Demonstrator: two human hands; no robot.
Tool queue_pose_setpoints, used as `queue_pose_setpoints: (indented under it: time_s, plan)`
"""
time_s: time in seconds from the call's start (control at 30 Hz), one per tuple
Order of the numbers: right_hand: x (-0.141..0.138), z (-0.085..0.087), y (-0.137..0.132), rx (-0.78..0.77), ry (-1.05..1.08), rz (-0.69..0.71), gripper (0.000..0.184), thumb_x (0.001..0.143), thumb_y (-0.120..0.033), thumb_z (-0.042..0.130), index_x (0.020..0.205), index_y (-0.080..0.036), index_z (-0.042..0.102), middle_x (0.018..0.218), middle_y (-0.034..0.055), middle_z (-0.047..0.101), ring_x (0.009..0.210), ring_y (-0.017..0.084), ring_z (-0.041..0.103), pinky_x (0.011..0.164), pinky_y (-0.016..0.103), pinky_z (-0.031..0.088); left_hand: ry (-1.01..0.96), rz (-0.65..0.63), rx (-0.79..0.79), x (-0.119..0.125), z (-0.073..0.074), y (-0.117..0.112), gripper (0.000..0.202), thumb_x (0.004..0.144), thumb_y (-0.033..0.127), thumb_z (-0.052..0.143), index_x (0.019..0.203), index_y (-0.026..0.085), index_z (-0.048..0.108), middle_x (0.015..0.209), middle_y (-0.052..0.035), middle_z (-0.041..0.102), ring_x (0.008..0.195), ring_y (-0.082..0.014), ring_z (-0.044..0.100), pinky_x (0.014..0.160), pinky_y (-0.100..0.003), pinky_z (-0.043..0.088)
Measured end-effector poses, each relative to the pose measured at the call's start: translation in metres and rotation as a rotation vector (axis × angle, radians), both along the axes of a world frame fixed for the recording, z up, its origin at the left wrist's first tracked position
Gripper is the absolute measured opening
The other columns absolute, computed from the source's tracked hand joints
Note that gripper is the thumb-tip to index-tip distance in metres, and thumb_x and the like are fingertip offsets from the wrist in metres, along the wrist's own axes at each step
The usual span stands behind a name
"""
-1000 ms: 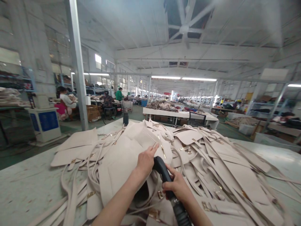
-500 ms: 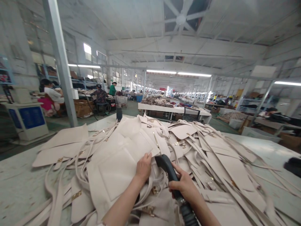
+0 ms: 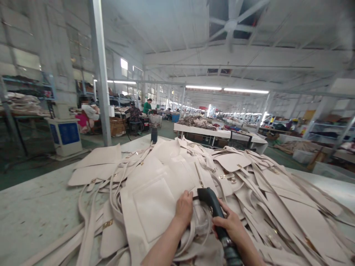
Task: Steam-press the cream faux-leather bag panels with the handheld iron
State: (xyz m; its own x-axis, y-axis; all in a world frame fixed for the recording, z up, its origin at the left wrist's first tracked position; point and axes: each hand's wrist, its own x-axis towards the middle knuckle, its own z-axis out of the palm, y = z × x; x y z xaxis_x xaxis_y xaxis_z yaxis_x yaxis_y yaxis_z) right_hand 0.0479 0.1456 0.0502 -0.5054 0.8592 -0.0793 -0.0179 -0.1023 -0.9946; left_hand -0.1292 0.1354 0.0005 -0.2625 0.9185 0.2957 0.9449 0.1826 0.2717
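Left hand: fingers curled over the top edge of the bag panel, holding it.
Right hand: closed round the nozzle handle.
Bag panel: on top of the pile on the table.
Handling: probably light, floppy and smooth; best gripped at a stitched edge.

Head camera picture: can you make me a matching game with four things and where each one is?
1 left hand
2 right hand
3 dark bottle
4 blue-panelled cabinet

A on the floor beside the pillar
B gripping the dark hose nozzle
C lying on a cream bag panel
D on the table's far edge

Pairs: 1-C, 2-B, 3-D, 4-A
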Motion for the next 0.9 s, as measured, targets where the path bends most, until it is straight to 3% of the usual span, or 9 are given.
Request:
queue_pose_setpoints:
  time_s: [0.23,0.37,0.47,0.57,0.63,0.7,0.83,0.9]
  plan:
    - [-0.002,-0.015,0.011,-0.040,-0.018,-0.051,0.094,0.058,-0.028,0.066,0.137,-0.010,0.018,0.044,0.0004,0.061,0.035,0.019,0.055,0.036,0.026,0.044,-0.122,0.000,0.020,-0.001,-0.001,-0.002,0.034,0.085,0.010,0.027,0.104,0.019,0.054,0.097,-0.0082,0.054,0.086,-0.0173,0.053,0.076,-0.027,0.041]
    - [-0.003,-0.019,0.003,-0.057,-0.007,-0.046,0.094,0.059,-0.031,0.066,0.137,-0.012,0.017,0.044,0.0002,0.061,0.034,0.019,0.054,0.035,0.025,0.042,-0.169,0.005,0.034,-0.002,-0.002,-0.001,0.036,0.085,0.012,0.027,0.108,0.018,0.054,0.097,-0.0085,0.055,0.086,-0.0177,0.053,0.077,-0.027,0.041]
    - [-0.008,-0.016,-0.004,-0.050,0.001,-0.019,0.096,0.058,-0.031,0.066,0.138,-0.009,0.016,0.042,-0.0015,0.059,0.032,0.018,0.052,0.032,0.024,0.040,-0.194,-0.007,0.037,-0.001,-0.002,-0.003,0.037,0.083,0.012,0.028,0.108,0.019,0.055,0.097,-0.0076,0.057,0.086,-0.0173,0.054,0.077,-0.027,0.041]
    - [-0.012,-0.008,-0.001,-0.008,0.009,-0.077,0.095,0.056,-0.027,0.066,0.137,-0.008,0.020,0.040,-0.0030,0.057,0.031,0.017,0.051,0.033,0.023,0.040,-0.218,-0.022,0.020,-0.004,0.006,-0.003,0.036,0.078,0.010,0.035,0.101,0.018,0.061,0.092,-0.0073,0.060,0.085,-0.0171,0.055,0.074,-0.026,0.041]
    - [-0.009,-0.003,0.004,0.024,0.021,-0.142,0.095,0.056,-0.029,0.068,0.136,-0.009,0.021,0.041,-0.0033,0.057,0.032,0.016,0.051,0.034,0.023,0.041,-0.236,-0.042,0.013,-0.014,0.021,0.005,0.028,0.074,0.012,0.043,0.088,0.019,0.066,0.082,-0.0051,0.063,0.080,-0.0166,0.057,0.070,-0.024,0.041]
    - [-0.002,0.001,0.007,0.037,0.039,-0.198,0.097,0.055,-0.033,0.070,0.136,-0.010,0.022,0.042,-0.0031,0.058,0.033,0.016,0.051,0.034,0.023,0.041,-0.249,-0.044,0.054,-0.032,0.046,0.023,0.021,0.072,0.018,0.049,0.082,0.020,0.068,0.076,-0.0025,0.064,0.077,-0.0153,0.058,0.070,-0.022,0.042]
    - [0.013,0.003,0.004,-0.006,0.121,-0.203,0.108,0.051,-0.041,0.075,0.137,-0.012,0.018,0.049,-0.0021,0.060,0.036,0.016,0.052,0.036,0.023,0.040,-0.252,0.113,0.264,-0.084,0.109,0.084,0.032,0.079,0.025,0.045,0.106,0.016,0.060,0.096,-0.0066,0.062,0.093,-0.0171,0.055,0.083,-0.026,0.039]
    - [0.018,0.000,0.003,-0.041,0.159,-0.177,0.112,0.049,-0.038,0.077,0.138,-0.011,0.015,0.050,-0.0017,0.060,0.038,0.015,0.052,0.037,0.023,0.040,-0.265,0.222,0.345,-0.108,0.133,0.119,0.040,0.078,0.023,0.048,0.116,0.012,0.051,0.106,-0.0113,0.058,0.100,-0.0197,0.052,0.086,-0.029,0.038]
